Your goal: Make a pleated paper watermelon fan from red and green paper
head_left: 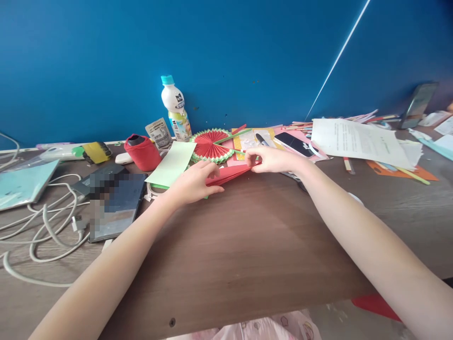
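A folded red paper (231,174) lies between my hands, just above the front part of the desk. My left hand (198,183) is at its left end, fingers curled over the top and thumb along the lower side. With thumb and fingertips, my right hand (271,159) pinches the right end. Right behind the paper rests a round pleated fan (212,145), red with a green zigzag edge and green strips across it. Pale green paper sheets (171,163) are beside my left hand. A black pen (262,139) and a phone (295,144) lie behind my right hand.
A drink bottle (176,111) stands against the blue wall, near a red-wrapped roll (142,152). White cables (46,226) and a dark tablet-like device (118,208) cover the left side. Printed sheets (357,141), paper strips and another phone (419,105) are at the right.
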{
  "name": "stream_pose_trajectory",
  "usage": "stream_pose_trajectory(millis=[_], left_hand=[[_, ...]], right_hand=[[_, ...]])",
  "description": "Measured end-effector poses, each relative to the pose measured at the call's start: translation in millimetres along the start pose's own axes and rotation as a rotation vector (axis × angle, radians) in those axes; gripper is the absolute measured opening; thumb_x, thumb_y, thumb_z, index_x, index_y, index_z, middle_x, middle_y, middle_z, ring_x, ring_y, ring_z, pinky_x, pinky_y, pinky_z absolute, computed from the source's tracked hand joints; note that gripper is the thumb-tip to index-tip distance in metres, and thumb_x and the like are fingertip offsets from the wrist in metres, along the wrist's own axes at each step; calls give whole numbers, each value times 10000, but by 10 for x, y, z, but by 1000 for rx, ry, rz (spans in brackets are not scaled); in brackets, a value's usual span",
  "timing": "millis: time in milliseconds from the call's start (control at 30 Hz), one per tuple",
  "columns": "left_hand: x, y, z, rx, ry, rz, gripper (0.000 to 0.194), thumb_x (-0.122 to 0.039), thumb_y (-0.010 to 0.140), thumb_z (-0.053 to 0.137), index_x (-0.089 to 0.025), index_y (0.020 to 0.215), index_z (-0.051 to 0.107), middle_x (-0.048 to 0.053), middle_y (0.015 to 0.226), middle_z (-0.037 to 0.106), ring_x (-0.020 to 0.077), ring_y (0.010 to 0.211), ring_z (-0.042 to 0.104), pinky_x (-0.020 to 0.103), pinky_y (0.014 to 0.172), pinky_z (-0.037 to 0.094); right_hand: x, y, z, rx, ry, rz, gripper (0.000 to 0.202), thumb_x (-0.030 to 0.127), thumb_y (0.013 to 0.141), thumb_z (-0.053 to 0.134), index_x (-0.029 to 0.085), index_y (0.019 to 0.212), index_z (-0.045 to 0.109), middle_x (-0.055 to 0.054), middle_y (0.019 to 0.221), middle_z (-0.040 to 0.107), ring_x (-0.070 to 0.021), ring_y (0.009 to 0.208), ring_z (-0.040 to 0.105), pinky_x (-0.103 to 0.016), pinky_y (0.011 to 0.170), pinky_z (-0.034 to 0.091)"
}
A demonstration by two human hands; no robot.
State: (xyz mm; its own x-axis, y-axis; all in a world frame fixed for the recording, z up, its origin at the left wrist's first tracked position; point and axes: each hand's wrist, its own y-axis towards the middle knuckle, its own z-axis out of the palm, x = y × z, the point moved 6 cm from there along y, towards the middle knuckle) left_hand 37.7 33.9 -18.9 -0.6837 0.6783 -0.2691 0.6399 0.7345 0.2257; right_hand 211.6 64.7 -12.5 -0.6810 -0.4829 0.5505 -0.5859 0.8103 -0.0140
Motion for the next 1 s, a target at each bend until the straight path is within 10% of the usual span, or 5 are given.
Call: stream_pose_trajectory(millis=[300,567,1000], left_hand=[[-93,-17,121,33,137,86,83,-185,796,437,-186,843,505,35,864,543,166,807,516,268,696,398],[-130,-20,233,30,218,114,161,-268,857,392,-171,823,515,58,843,538,190,804,499,297,707,402],[84,-6,244,122,-271,-147,162,-261,838,385,-191,821,530,-8,796,585,137,730,533,241,680,389]], right_hand=[[20,44,219,180,-19,-37,424,68,585,445,222,970,534,-25,963,559,-167,847,512,-269,692,402],[11,103,440,240,10,-15,265,119,618,502,215,865,520,-17,865,555,-153,740,512,-261,596,400],[-34,127,387,193,187,-13,229,368,720,574,180,846,610,-31,870,616,-145,767,540,-267,651,392]])
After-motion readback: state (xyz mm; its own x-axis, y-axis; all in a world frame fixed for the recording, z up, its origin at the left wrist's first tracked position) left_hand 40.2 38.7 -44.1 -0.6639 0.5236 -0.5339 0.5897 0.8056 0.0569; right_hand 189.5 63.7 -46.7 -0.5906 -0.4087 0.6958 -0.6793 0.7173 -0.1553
